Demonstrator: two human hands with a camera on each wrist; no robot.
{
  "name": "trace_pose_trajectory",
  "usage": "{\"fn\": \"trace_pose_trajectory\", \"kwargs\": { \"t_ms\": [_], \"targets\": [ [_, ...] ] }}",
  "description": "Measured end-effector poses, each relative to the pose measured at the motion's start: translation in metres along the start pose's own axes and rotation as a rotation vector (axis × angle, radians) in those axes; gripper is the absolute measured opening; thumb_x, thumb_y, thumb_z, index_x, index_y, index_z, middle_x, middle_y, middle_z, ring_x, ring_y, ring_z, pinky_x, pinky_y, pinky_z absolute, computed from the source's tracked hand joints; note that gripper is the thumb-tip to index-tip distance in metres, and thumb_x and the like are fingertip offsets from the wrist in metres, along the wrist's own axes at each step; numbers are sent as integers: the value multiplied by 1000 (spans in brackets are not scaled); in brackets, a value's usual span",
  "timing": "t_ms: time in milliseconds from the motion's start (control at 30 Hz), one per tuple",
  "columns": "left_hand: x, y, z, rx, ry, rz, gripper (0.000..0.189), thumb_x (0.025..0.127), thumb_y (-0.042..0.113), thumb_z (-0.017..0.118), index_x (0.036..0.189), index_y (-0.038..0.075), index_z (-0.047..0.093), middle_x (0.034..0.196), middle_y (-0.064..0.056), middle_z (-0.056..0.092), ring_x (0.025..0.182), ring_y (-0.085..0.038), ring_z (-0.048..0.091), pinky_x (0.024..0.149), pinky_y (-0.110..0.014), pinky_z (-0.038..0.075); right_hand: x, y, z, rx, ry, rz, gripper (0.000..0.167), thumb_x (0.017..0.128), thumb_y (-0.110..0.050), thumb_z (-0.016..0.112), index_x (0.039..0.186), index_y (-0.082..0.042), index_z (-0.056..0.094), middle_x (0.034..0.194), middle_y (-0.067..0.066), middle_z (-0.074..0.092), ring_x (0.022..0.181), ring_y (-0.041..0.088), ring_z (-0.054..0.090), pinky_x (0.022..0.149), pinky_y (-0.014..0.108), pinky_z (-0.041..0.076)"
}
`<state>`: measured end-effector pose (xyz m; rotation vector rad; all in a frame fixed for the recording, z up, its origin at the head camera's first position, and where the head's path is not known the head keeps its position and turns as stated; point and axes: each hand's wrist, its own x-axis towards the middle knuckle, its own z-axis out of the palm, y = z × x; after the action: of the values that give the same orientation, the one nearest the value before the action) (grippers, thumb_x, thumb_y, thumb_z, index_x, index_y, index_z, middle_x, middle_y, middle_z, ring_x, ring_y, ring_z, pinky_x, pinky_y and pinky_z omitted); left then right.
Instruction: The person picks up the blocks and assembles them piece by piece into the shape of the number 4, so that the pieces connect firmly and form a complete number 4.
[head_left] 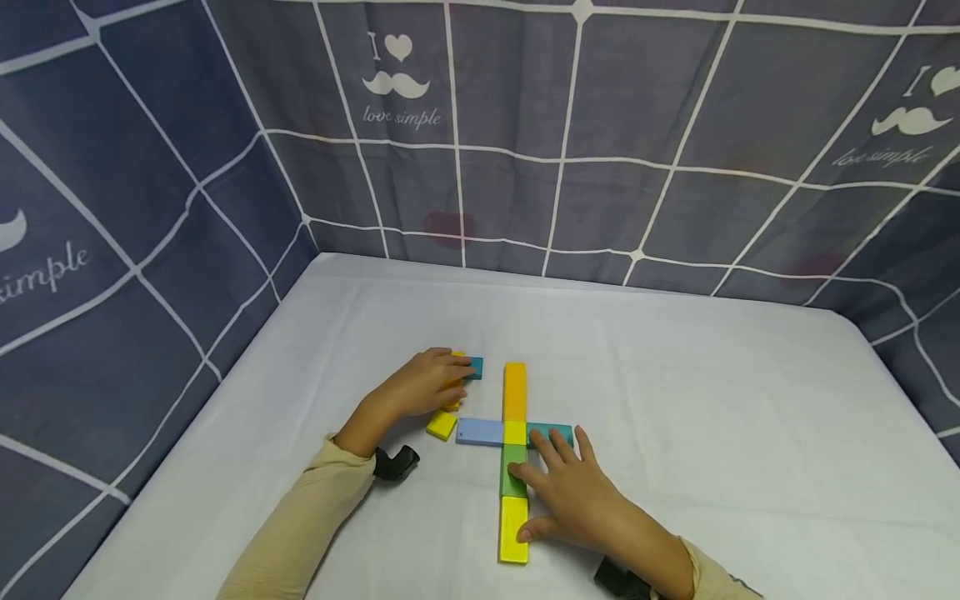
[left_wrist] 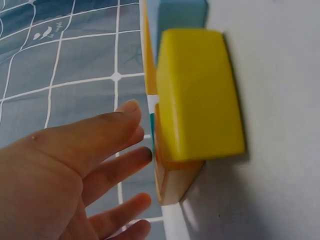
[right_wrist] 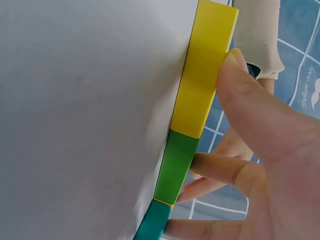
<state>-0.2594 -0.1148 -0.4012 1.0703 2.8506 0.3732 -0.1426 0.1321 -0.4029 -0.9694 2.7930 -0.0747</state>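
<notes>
Flat toy blocks form a cross on the white table: an orange block (head_left: 515,390) on top, a small yellow square (head_left: 514,432) at the centre, a pale blue block (head_left: 480,432) and a teal block (head_left: 561,433) as arms, then a green block (head_left: 514,457) and a long yellow block (head_left: 512,546) below. My right hand (head_left: 585,500) lies spread over it, thumb at the long yellow block and a finger on the green one. My left hand (head_left: 420,386) hovers over loose blocks, partly hiding orange and yellow pieces beside another teal block (head_left: 477,367). A loose yellow block (left_wrist: 202,95) sits near its wrist.
The white table (head_left: 720,400) extends to the right and behind the blocks. Dark grid-patterned cloth (head_left: 510,200) hangs around its back and sides. A black strap piece (head_left: 396,463) shows at my left wrist and another black piece (head_left: 621,578) at my right.
</notes>
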Motion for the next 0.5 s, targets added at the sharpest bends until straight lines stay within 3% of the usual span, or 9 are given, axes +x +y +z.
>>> {"fn": "trace_pose_trajectory", "kwargs": {
  "t_ms": [167, 500],
  "targets": [
    [3, -3, 4, 12, -32, -40, 40, 90, 28, 57, 126, 10, 56, 134, -7, 50, 127, -36, 39, 103, -51, 33, 2, -3, -1, -4, -13, -10, 74, 68, -70, 55, 127, -25, 49, 141, 21, 35, 127, 46, 35, 99, 68, 20],
    [20, -6, 3, 57, -27, -21, 44, 90, 34, 56, 128, 13, 53, 136, -7, 48, 128, -37, 38, 103, -53, 31, 1, 0, -2, -2, -36, 14, 75, 68, -72, 52, 127, -27, 48, 143, 20, 33, 128, 44, 33, 100, 67, 19]
  ]
}}
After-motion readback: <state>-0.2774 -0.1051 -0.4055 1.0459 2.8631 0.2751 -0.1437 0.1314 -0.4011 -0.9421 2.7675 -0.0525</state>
